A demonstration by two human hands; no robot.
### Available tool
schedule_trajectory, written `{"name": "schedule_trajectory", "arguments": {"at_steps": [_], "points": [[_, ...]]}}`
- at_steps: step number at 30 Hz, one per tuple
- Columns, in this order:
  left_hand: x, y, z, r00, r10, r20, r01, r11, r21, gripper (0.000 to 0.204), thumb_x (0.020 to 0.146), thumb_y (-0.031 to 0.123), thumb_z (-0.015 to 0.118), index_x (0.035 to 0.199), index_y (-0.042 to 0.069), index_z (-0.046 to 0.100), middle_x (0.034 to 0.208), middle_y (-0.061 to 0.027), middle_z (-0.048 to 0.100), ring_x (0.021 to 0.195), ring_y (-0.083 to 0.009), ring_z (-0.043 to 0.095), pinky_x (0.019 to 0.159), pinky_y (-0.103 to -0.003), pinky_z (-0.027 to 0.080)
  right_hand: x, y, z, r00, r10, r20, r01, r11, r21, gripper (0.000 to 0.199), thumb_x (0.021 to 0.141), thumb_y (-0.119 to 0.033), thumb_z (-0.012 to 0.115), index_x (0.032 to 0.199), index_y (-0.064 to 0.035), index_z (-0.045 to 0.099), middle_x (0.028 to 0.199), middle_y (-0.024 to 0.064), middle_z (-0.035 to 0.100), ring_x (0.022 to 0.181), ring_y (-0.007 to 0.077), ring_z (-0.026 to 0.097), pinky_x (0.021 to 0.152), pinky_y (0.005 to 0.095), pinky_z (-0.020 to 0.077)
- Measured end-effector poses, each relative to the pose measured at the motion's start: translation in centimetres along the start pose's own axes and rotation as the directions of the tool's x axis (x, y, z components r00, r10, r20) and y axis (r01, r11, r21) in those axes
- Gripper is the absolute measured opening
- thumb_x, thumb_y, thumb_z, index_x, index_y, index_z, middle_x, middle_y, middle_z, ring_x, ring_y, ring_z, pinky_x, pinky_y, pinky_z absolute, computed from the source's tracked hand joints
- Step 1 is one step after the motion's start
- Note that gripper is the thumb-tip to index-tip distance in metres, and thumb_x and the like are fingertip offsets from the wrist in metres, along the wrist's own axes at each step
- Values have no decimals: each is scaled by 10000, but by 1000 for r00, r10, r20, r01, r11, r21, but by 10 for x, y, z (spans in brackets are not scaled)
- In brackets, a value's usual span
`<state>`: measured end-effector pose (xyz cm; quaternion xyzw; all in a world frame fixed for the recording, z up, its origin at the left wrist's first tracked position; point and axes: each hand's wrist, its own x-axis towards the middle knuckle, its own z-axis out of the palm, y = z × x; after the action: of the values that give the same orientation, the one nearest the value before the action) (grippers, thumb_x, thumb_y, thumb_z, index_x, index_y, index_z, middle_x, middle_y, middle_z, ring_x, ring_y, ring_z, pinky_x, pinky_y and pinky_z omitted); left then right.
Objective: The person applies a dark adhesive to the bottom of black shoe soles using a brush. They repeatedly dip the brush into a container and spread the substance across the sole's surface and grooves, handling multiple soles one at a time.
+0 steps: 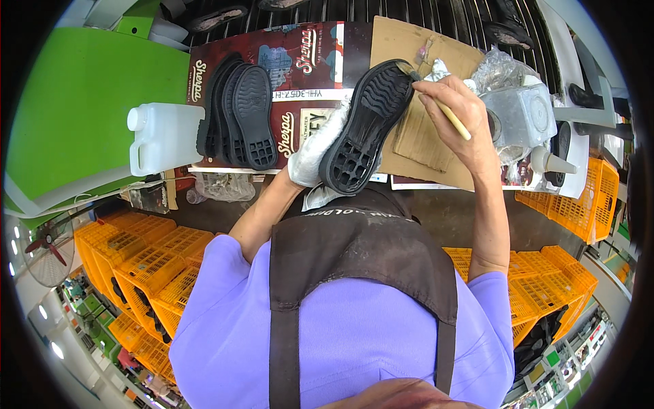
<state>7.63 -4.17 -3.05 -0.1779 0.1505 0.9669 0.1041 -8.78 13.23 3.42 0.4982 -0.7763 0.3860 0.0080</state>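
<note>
A black shoe sole (362, 129) is tilted up in my left hand (317, 151), which wears a white glove and wraps round its left edge. The inside of the sole faces up, with wavy ribs at the toe and a square grid at the heel. My bare right hand (462, 112) grips a brush (454, 123) by its pale wooden handle. Its bristles touch the rim of the sole at the toe, on the right side. Several more black soles (251, 112) lean overlapping to the left. Under the held sole lies brown cardboard (424, 146).
A white plastic jug (167, 140) stands at the left, beside a green surface (88, 109). On the right are a clear plastic container (521, 117), crumpled plastic film (501, 68) and a nozzle-tipped bottle (552, 163). Dark rollers (354, 10) run along the back. Orange crates (153, 262) flank me.
</note>
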Motion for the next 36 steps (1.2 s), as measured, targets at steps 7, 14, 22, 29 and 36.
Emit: {"name": "schedule_trajectory", "arguments": {"at_steps": [7,14,22,29,36], "points": [[-8,-3,8,991,69,118,-125,804,582,473,965,340,299,1303,14,355,1130,-92,538,986,-129,540,864,-257,434,1,-5,16,967,180,-178,-163,981,105,128,781,-85,652,894,-25,650,732,116,633,623,210,615,593,290,485],[-4,-10,-21,983,160,85,-153,485,861,505,959,397,274,1264,10,385,1088,-105,554,931,-157,571,826,-286,468,8,-14,13,787,616,22,-546,681,489,204,829,-200,635,843,2,659,622,51,616,533,87,578,486,197,452],[-2,-4,-1,993,95,66,-114,911,396,535,957,437,241,1251,31,427,1095,-114,564,912,-186,586,819,-297,481,2,-15,-9,815,519,256,-537,512,670,147,830,-159,627,864,-19,656,647,41,602,534,91,550,481,208,445],[6,3,-6,967,176,186,-229,919,321,509,956,460,230,1241,90,432,1046,-77,575,863,-140,585,753,-282,498,-16,-48,12,958,-148,246,103,977,186,211,740,-55,654,949,-74,630,715,80,549,639,208,568,570,321,476],[5,0,-9,988,27,150,-24,999,-25,592,933,497,255,1240,21,426,1100,-180,564,928,-276,592,826,-418,490,-6,-13,7,915,199,351,-378,728,572,183,828,-144,605,970,-42,659,895,65,646,708,126,589,632,264,483]]}}
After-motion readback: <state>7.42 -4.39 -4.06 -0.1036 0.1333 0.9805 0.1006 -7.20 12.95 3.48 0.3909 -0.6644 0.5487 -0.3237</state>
